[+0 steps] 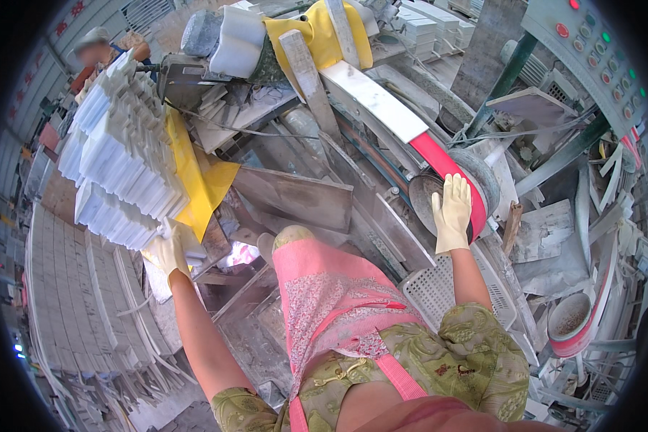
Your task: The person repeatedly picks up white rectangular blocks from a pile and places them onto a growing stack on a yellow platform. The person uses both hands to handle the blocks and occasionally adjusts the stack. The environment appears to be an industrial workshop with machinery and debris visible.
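Observation:
My left hand (167, 253), in a cream rubber glove, is at the near lower end of a tall stack of white stone tiles (126, 144). Its fingers close around the edge of a white tile (188, 240) there; part of the grip is hidden. My right hand (452, 214), gloved alike, is stretched out flat with nothing in it. It lies over the wheel end of a machine, beside or on the red belt (438, 153); contact is hard to judge. A long white stone strip (374, 102) lies on the belt beyond it.
Yellow sheeting (191, 173) hangs beside the stack. A control panel (590, 50) overhangs the far right. Long stone strips (72, 288) are piled at left. A white plastic basket (432, 291) sits by my knees, a bucket (570, 317) at right. Another person (97, 54) stands behind the stack.

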The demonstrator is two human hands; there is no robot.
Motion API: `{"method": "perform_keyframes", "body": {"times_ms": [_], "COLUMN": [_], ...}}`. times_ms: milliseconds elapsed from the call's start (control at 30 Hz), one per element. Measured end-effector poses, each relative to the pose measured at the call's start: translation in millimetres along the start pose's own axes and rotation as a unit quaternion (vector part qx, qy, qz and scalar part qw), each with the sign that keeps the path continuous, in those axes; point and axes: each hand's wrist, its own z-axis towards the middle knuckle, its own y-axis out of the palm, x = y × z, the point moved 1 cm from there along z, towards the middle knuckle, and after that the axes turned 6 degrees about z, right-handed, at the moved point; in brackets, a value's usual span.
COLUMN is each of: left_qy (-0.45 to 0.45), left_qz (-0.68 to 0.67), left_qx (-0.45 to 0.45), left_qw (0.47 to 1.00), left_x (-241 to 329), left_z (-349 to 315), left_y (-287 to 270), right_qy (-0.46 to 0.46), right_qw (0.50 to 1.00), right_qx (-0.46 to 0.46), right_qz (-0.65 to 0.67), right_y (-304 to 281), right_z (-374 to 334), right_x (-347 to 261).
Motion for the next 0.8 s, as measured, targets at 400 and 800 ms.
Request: {"method": "perform_keyframes", "body": {"times_ms": [400, 800], "left_qy": [-0.005, 0.001], "left_qz": [-0.01, -0.005], "left_qx": [0.008, -0.006], "left_qw": [1.0, 1.0], "left_x": [-1, -30], "left_z": [-1, 24], "left_y": [0, 20], "right_qy": [0.006, 0.083], "right_qw": [1.0, 0.991], "right_qx": [0.006, -0.008], "right_qz": [0.005, 0.102], "right_y": [1, -3], "right_z": [-6, 8], "right_x": [7, 20]}}
